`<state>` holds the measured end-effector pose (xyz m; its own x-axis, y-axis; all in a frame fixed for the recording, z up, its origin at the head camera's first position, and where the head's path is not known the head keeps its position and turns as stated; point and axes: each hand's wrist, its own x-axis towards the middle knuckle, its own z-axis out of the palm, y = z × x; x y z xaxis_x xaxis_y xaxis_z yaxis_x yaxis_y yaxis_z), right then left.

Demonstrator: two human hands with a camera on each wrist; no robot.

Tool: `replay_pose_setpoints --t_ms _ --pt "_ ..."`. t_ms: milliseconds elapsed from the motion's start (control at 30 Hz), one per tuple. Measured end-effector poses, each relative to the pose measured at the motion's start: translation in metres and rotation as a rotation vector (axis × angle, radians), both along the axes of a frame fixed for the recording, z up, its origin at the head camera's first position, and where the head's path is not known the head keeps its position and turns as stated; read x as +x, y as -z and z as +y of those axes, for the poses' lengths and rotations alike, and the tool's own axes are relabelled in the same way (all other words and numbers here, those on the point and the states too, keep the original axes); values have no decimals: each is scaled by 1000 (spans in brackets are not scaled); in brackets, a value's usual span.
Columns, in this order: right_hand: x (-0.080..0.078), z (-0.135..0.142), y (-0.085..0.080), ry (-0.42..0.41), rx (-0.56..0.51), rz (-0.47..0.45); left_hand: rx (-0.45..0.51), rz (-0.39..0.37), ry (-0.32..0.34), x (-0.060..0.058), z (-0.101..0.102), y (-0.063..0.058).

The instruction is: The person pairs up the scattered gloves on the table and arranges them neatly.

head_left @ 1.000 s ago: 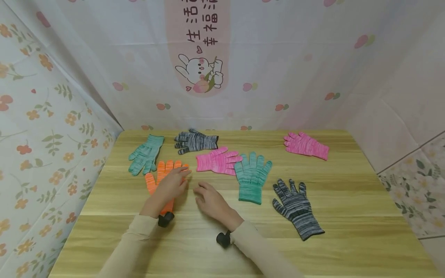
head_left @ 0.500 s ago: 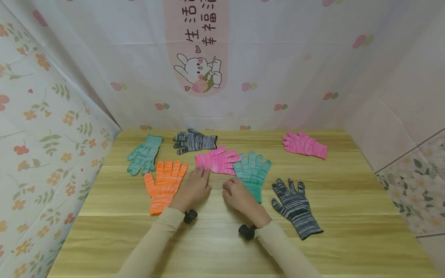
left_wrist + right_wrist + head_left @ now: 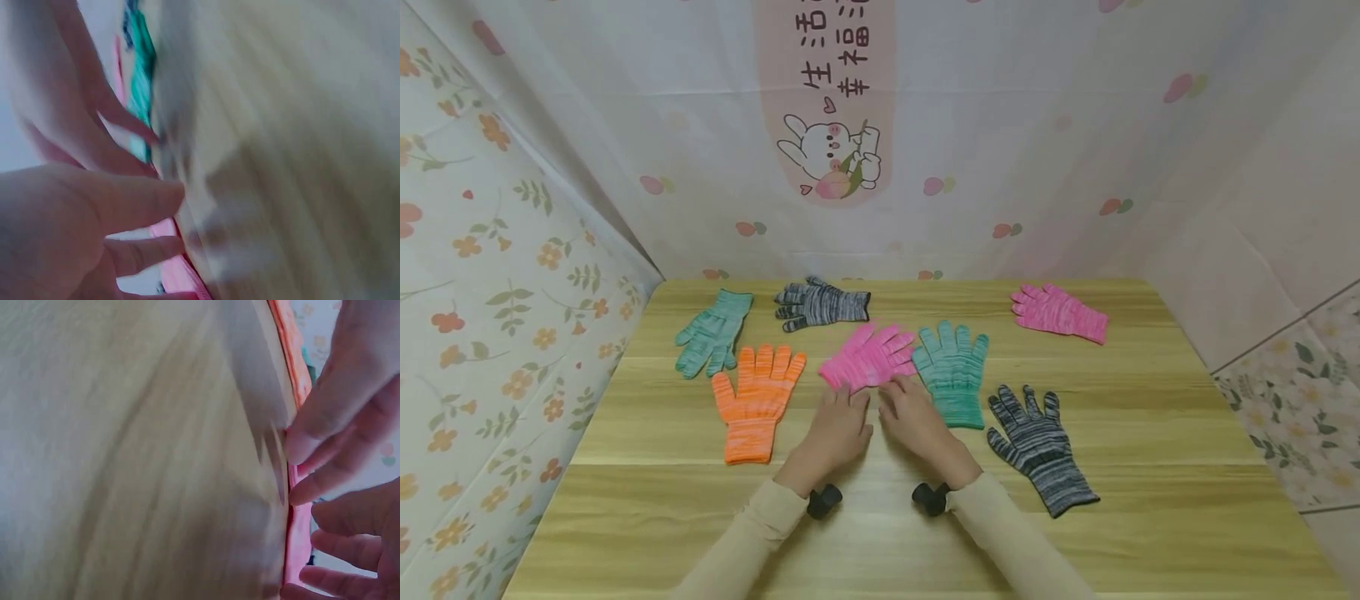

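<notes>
A pink knitted glove [image 3: 868, 354] lies flat near the table's middle, fingers pointing up and right. At its near edge, my left hand [image 3: 838, 429] rests fingertips on its lower left side. Across a small gap, my right hand [image 3: 921, 417] touches the glove's lower right side with loosely bent fingers. In the left wrist view, the thumb and fingers of the left hand [image 3: 87, 219] are spread apart beside the pink fabric [image 3: 178, 272]. The right wrist view shows the right hand [image 3: 362, 544] with extended fingers along the pink edge. A teal glove [image 3: 953, 375] lies just right of the pink one.
An orange glove [image 3: 758, 400] lies left of my hands, a black-grey glove [image 3: 1047, 454] to the right. Farther back are another teal glove [image 3: 713, 333], black-grey glove [image 3: 823, 304] and pink glove [image 3: 1060, 312]. A patterned curtain [image 3: 1000, 142] hangs behind the table [image 3: 880, 542].
Both hands moved right from the orange glove to the middle pink glove. That glove has turned and shifted slightly toward me; the teal glove beside it has shifted and turned a little.
</notes>
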<state>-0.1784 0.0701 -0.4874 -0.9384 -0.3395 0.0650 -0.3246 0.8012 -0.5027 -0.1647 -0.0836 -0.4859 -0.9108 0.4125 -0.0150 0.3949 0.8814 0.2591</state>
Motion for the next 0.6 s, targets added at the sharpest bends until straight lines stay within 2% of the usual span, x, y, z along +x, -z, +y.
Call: replay_pose_setpoints --t_ms 200,367,467,600 --pt "0 -6 4 -33 1 2 225 -117 11 20 2 -3" --pt "0 -5 4 -59 -27 10 315 -208 66 34 -2 0" --pt "1 -4 5 -84 -50 0 360 -202 77 42 -7 3" --pt "2 -3 7 -115 -54 -7 414 -127 6 47 -17 8"
